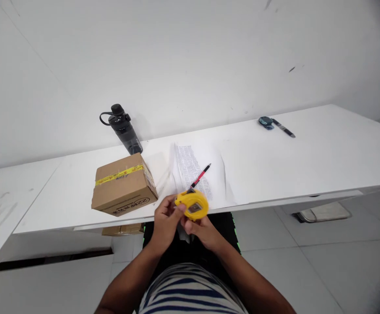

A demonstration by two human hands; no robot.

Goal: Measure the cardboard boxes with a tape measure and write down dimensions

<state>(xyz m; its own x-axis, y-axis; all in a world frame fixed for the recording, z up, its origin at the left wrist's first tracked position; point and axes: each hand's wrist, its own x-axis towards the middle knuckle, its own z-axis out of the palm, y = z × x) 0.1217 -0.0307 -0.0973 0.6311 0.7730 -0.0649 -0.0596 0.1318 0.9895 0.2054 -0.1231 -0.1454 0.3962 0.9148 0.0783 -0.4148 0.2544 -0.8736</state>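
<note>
A yellow tape measure with a dark label is held up in front of me, over the table's front edge. My left hand grips its left side, thumb on the case. From below, my right hand closes round its lower edge; some of those fingers are hidden behind the case. Just beyond lies a red and black pen on sheets of printed paper. To the left of my hands sits a closed cardboard box with yellow tape across its top.
Behind the box a dark water bottle with a loop handle stands near the wall. At the back right, a small dark teal round object lies beside a dark pen. The white table's front edge runs beyond my hands. More cardboard shows below.
</note>
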